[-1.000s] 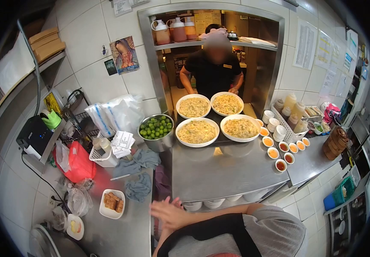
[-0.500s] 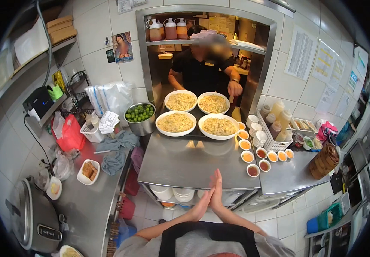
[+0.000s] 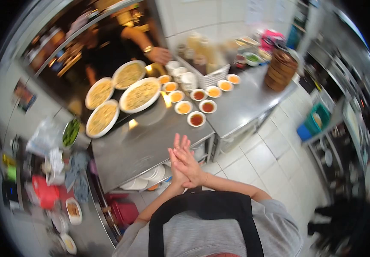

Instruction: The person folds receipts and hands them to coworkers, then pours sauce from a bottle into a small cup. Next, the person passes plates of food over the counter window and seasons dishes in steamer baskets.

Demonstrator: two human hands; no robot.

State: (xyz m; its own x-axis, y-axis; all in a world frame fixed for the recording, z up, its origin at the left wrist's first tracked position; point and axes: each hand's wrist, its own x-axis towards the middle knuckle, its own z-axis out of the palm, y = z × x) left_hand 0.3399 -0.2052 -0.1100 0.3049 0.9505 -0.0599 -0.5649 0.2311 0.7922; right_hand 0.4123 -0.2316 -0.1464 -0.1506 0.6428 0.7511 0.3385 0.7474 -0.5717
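In front of my chest, my left hand (image 3: 177,170) and my right hand (image 3: 190,165) are pressed palm to palm, with fingers stretched out and nothing visible between them. Just beyond them is the steel counter (image 3: 150,145). Several white oval dishes of a yellowish, rice-like food stand at its far side; the nearest is a large dish (image 3: 140,95). Small white cups of sauce stand ahead of my fingertips, among them a dark red sauce cup (image 3: 196,119) and an orange sauce cup (image 3: 183,107).
Behind the pass, a person's hand (image 3: 159,55) rests near stacked white cups (image 3: 188,80). A bamboo steamer (image 3: 281,70) and a white bottle basket (image 3: 212,77) stand to the right. Left are a pot of green limes (image 3: 71,132) and a red bag (image 3: 46,192). A teal bin (image 3: 319,118) stands right.
My view has turned right and tilted, so the counter and dishes appear shifted left. My hands stay together, the fingers now slightly more spread. The other person's hand is near the stacked cups.
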